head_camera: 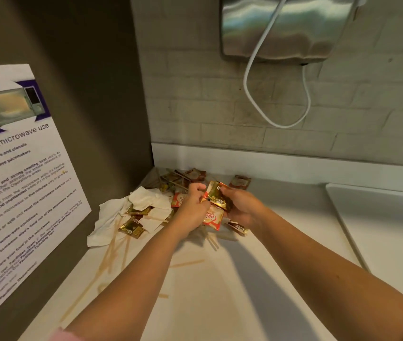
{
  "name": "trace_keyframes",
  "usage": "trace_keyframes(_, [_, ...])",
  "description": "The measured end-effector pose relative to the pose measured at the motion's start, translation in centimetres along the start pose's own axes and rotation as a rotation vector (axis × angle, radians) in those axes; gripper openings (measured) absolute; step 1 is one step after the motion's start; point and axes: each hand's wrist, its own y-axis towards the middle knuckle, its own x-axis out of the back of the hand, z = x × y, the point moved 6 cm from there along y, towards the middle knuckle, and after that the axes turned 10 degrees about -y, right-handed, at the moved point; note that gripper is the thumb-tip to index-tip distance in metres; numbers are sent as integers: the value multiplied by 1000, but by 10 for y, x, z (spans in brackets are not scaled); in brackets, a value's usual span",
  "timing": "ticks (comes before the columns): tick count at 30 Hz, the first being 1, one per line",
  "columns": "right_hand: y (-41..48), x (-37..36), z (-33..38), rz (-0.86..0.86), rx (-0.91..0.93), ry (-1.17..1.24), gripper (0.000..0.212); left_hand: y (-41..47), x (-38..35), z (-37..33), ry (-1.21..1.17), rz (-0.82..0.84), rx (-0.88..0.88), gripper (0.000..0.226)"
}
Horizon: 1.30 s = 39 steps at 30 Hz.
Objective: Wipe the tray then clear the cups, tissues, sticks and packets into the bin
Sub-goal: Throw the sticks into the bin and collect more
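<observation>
Gathering up the packets (216, 196) is the step we judge to be in hand, over in the corner of the white counter (257, 279). The right hand (242, 209) grips a small bundle of them, a gold one on top. The left hand (192, 205) is curled against the same bundle and seems to pinch its near edge.

More litter lies just beside the hands. We see crumpled tissues (131, 210) to the left, wooden sticks (112, 252) fanned out toward us, and further sachets behind. What looks like the tray (380, 237) sits well apart on the right. We see no bin and no cups.

To do this well, we'd stack the sachets flat and squeeze them firmly, because foil slides. Then we'd wrap the tissues around the sticks so that nothing drops on the way to the bin.

Now the writing. The poster (21, 183) on the left wall reads "for microwave use", and the finer lines are too blurred for us to trust. A red-and-white sachet (211, 219) in the bundle shows upside-down lettering, probably "Coffee mate". The print on the gold ones is too small to read.
</observation>
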Motion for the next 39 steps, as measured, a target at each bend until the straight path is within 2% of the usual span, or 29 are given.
trace_keyframes(4, [9,14,0,-31,-10,-119,29,11,-10,8,45,58,39,46])
trace_keyframes(6, [12,25,1,-72,-4,-170,23,20,-7,15,122,55,66,40])
trace_keyframes(10, [19,47,6,-132,12,-202,20,47,11,24,272,-75,57,27])
trace_keyframes(14, [29,57,7,-136,-12,-243,31,69,17,27,502,-131,2,26])
trace_keyframes(16, [37,63,6,-142,-28,-241,32,81,15,29,655,-118,-11,30])
trace_keyframes(19, [45,68,3,-132,-52,-237,22,93,10,36,850,-9,10,46])
trace_keyframes(22, [51,69,1,-127,-69,-223,12,98,8,42,876,79,24,62])
trace_keyframes(25, [55,70,1,-115,-62,-218,21,102,13,46,923,97,66,69])
trace_keyframes(32, [56,66,4,-104,-36,-195,29,112,23,53,999,109,128,58])
trace_keyframes(36, [55,63,5,-85,-31,-189,24,114,20,56,1038,171,141,81])
trace_keyframes(39, [54,61,6,-70,-25,-181,23,113,18,56,1047,225,178,83])
